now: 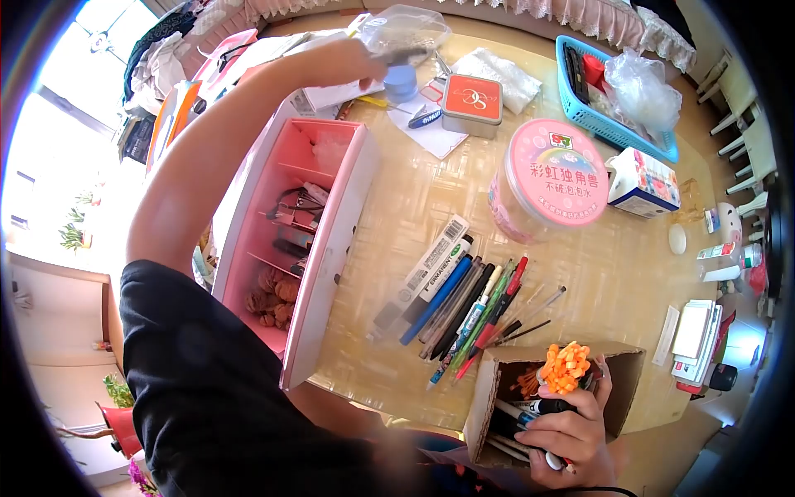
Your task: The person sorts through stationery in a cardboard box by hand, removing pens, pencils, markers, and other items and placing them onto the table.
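My left hand [358, 65] reaches across the far side of the table. Its closed fingers are on a blurred dark grey object [403, 55], whose kind I cannot make out. Close by are a blue round tub [401, 84] and a clear plastic container [406, 31]. My right hand [573, 439] is at a cardboard box [489, 389], fingers curled round several pens [530, 412], one a black marker. An orange flower-like topper [566, 368] rises above those fingers. Left of the box, a row of pens and markers [464, 306] lies on the table with a clear ruler-like strip [422, 269].
A pink divided drawer box [352, 215] with hair ties and small items stands left. Beyond the pens are a pink-lidded tub [551, 174], a red-topped tin [472, 103], a blue utility knife [425, 118], a carton [644, 182] and a blue basket [613, 124] holding plastic bags.
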Tool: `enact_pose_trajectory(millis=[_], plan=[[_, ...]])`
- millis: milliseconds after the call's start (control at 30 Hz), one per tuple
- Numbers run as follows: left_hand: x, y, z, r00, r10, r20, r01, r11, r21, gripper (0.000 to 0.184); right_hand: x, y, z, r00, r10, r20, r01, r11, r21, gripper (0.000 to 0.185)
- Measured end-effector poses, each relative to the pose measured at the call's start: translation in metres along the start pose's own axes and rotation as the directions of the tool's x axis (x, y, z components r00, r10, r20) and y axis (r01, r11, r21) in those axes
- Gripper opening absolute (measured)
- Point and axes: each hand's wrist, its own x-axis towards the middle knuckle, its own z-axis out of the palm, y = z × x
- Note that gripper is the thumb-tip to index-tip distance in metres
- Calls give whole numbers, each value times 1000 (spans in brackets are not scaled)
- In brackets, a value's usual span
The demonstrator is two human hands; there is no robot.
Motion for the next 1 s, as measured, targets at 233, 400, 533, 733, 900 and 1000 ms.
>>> enact_pose_trajectory(millis=[233,400,533,733,900,1000], plan=[[-13,11,31,931,-362,-47,363,903,230,37,4,0,0,998,-49,-25,49,999,0,18],[4,-3,39,888,-459,-15,454,874,174,43,4,1,0,998,-56,-25,55,998,-10,18],[7,-20,55,881,-454,-130,472,863,183,39,3,2,0,998,-61,-20,60,998,-20,17],[7,-12,48,849,-520,89,524,852,-20,33,-2,2,1,998,48,34,-46,997,-57,20],[-5,8,37,902,-369,-225,258,877,-405,45,3,2,1,1000,1,-11,-1,1000,-27,19],[-26,48,11,865,-450,-223,245,765,-596,32,2,8,0,997,-78,-11,78,997,-21,19]])
